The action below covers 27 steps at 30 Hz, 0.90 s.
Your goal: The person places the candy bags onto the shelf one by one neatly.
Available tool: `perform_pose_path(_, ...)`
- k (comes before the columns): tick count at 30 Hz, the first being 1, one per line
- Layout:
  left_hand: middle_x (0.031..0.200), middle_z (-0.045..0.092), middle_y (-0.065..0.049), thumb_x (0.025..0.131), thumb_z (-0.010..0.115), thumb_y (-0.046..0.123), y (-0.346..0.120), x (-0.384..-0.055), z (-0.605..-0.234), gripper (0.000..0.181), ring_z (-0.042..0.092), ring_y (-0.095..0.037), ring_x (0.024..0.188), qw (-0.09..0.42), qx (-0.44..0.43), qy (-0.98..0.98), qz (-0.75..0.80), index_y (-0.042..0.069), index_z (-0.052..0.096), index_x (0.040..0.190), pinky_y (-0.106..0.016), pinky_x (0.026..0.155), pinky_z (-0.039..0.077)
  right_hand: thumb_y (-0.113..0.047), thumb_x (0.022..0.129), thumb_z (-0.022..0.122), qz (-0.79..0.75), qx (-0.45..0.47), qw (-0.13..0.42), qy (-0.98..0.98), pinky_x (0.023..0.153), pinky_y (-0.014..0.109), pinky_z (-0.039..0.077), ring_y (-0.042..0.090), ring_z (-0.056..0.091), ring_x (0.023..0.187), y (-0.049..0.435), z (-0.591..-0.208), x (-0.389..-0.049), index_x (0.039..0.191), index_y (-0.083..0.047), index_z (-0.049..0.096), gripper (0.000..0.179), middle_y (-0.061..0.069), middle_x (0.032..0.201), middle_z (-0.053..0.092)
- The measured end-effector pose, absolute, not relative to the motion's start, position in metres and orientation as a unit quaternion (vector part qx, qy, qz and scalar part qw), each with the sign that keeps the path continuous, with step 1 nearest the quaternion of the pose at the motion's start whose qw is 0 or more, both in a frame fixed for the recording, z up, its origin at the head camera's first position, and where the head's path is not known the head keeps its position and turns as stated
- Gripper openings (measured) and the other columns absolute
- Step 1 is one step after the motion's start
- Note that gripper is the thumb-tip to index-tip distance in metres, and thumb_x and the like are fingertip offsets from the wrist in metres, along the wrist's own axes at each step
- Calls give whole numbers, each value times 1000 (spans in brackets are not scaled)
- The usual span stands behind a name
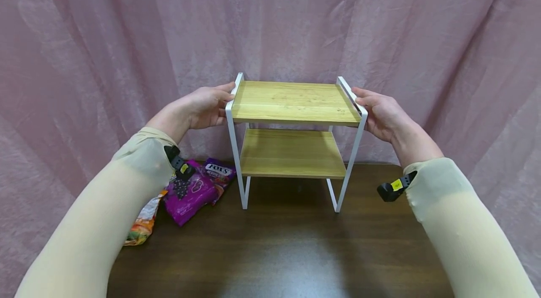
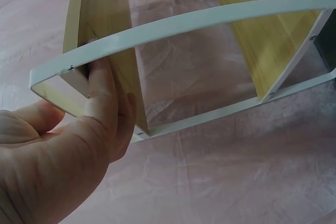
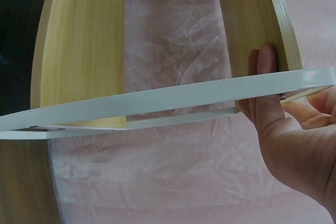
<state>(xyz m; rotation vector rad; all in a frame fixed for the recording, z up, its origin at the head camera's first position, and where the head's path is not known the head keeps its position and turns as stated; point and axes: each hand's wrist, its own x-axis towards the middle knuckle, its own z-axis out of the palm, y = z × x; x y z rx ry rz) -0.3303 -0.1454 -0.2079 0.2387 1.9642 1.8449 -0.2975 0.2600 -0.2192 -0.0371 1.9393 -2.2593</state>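
Note:
A two-tier shelf with light wooden boards (image 1: 291,103) and a white metal frame (image 1: 234,143) stands upright in the middle of the head view. At its upper left side, my left hand (image 1: 203,106) grips the end of the top board; the left wrist view shows fingers (image 2: 102,90) reaching under that board past the white bar. On the opposite side my right hand (image 1: 386,117) holds the other end. In the right wrist view its fingers (image 3: 266,59) lie against the board's underside. Whether the legs touch the table, I cannot tell.
Left of the shelf lie a purple bag (image 1: 192,194) with a dark fruit picture and a smaller bag marked FOX'S (image 1: 220,169). An orange and white packet (image 1: 142,225) is partly behind my left sleeve. A pink curtain (image 1: 291,16) hangs behind the brown table (image 1: 270,246).

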Motion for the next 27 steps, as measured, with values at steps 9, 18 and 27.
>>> perform_pose_path(9,127,55,-14,112,36,20,-144,-331,-209,65,64,-17,96,215,80,703,673,33,1,166,-28,84,55,-16,111,39,-759,-16,95,643,72,22,59,11,71,78,263,-219,-297,166,-20,16,60,6,103,69)
perform_pose_path(18,138,50,-13,113,36,21,-146,-329,-211,65,63,-16,99,218,86,698,677,34,1,165,-28,85,54,-17,111,42,-757,-11,95,646,74,23,59,11,72,82,264,-220,-297,166,-22,18,60,6,107,69)
perform_pose_path(27,145,46,-14,113,34,19,-141,-330,-212,66,62,-18,103,225,96,697,674,33,-3,165,-31,90,54,-15,110,36,-699,-6,94,709,65,21,58,9,70,75,267,-214,-301,166,-27,12,63,5,103,69)
